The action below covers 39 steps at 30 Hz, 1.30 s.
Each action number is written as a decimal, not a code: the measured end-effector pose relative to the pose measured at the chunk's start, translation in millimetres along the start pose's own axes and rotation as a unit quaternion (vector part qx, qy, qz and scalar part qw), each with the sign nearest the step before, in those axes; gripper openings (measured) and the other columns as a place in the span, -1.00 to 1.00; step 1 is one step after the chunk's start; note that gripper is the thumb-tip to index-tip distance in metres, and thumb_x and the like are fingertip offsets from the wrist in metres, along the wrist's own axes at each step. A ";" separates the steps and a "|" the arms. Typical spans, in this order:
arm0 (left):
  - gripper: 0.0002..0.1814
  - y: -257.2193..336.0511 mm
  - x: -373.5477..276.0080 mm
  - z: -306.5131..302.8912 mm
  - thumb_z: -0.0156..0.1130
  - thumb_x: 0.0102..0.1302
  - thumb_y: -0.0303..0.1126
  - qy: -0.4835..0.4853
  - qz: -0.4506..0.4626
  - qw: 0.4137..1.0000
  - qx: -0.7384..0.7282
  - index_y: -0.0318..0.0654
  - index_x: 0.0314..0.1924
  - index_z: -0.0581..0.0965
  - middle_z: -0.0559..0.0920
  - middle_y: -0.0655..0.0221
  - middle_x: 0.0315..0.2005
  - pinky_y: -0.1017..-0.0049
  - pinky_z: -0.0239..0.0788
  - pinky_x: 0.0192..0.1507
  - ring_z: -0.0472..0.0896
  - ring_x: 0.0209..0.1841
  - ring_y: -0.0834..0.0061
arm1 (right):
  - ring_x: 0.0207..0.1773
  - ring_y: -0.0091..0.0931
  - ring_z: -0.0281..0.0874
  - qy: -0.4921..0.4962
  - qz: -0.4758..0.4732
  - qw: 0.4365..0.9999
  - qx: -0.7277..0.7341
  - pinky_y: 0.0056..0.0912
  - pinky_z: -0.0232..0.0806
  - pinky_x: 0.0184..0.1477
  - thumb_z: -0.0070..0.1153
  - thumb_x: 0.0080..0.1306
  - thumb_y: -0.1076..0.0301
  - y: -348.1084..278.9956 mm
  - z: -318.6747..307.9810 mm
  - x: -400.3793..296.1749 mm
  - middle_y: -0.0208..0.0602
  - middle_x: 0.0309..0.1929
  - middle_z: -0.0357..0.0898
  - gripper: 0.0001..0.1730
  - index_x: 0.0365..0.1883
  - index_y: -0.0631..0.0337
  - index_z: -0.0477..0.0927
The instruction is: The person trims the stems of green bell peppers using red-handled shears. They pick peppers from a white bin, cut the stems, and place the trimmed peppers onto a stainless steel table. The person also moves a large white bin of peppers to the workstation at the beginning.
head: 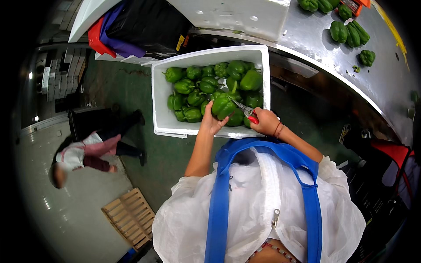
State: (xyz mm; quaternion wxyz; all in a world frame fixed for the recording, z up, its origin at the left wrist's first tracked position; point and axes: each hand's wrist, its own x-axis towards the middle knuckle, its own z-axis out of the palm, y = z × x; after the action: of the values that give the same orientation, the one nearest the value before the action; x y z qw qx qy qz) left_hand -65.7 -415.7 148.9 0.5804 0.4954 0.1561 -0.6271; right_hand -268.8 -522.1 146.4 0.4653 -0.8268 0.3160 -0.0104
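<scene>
My left hand [211, 122] holds a green bell pepper [222, 106] from below and the left, over a white foam box [210, 52]. In my right hand [265, 121] are red-handled pruning shears [245, 110]; their metal tips are at the held pepper's upper right, near its stem. Whether the blades touch the stem I cannot tell. Inside the box lie several more green peppers [184, 86], most with short stems. Part of the box's near side is hidden by my hands and wrists.
A metal table [306, 36] curves along the upper right, bearing loose peppers [353, 34] and a large foam box [236, 16]. Black plastic [148, 26] lies at the upper left. A person [88, 148] is on the left, near a wooden pallet [130, 217].
</scene>
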 end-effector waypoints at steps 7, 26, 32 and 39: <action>-0.46 10.3 9.4 17.5 -0.05 0.22 0.07 -0.025 0.049 0.998 -0.024 -0.13 0.05 0.36 0.46 0.28 -0.04 0.44 0.43 -0.25 0.44 -0.02 0.20 | -0.42 -0.12 0.50 -0.051 0.074 0.991 0.096 -0.22 0.34 -0.29 0.09 -0.08 0.07 18.9 -13.5 -22.0 0.07 -0.53 0.50 -0.52 -0.43 0.40 0.48; -0.23 -19.4 140.0 319.0 0.06 0.24 -0.12 -0.415 0.060 0.890 0.177 -0.29 0.27 -0.08 0.17 0.04 0.20 0.18 0.17 0.14 0.25 0.19 0.08 | -0.31 -0.10 0.49 0.086 0.137 0.974 0.159 -0.24 0.33 -0.21 0.13 -0.07 0.08 56.8 -50.7 -86.1 0.12 -0.40 0.49 -0.45 -0.26 0.41 0.43; -0.42 58.4 108.9 151.4 0.09 0.20 -0.09 -0.136 0.212 0.912 0.323 -0.39 0.08 0.30 0.49 0.13 -0.10 0.36 0.33 -0.08 0.48 -0.05 0.31 | -0.33 -0.14 0.48 0.058 0.139 0.973 0.175 -0.26 0.32 -0.23 0.14 -0.05 0.09 54.1 -46.8 -78.8 0.08 -0.42 0.48 -0.48 -0.30 0.39 0.41; -0.07 -40.8 159.1 53.5 0.37 -0.15 -0.01 0.125 0.331 0.640 0.683 -0.40 0.15 0.20 0.35 -0.11 0.01 0.32 0.26 0.01 0.41 -0.02 0.08 | -0.36 -0.16 0.49 0.054 0.101 0.982 0.147 -0.27 0.32 -0.25 0.13 -0.08 0.14 30.1 -46.8 -63.8 0.05 -0.45 0.48 -0.48 -0.26 0.39 0.41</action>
State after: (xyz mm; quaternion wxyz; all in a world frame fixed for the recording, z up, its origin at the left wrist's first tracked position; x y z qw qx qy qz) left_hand -99.1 -536.8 30.3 0.2211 0.8428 -0.4197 -0.2542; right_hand -349.9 -534.9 167.2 0.5627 -0.7114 0.4175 -0.0540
